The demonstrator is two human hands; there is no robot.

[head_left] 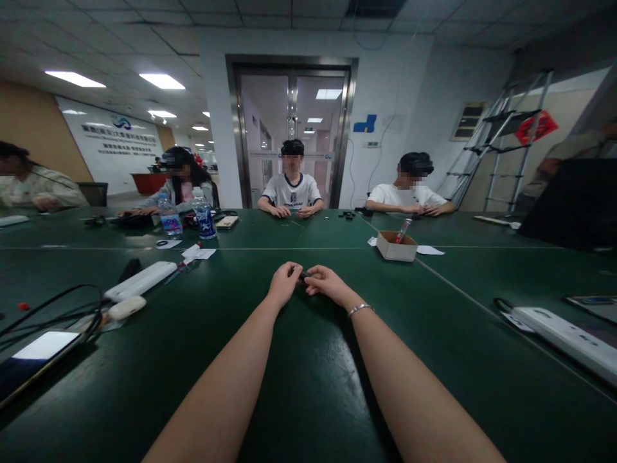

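Both of my arms stretch forward over a dark green table (308, 360). A small black object (303, 275), too small to identify, sits between my hands. My left hand (285, 283) pinches its left side with the fingertips. From the right, my right hand (328, 283) closes its thumb and fingers on the same piece. A silver bracelet (360, 309) circles my right wrist. Part of the object is hidden behind my fingers.
A cardboard box (396, 247) holding a red-tipped tube stands ahead right. White power strips lie left (141, 281) and right (569, 337). A phone (36, 363) and cables lie left. Two bottles (204, 217) stand farther off. Several people sit opposite.
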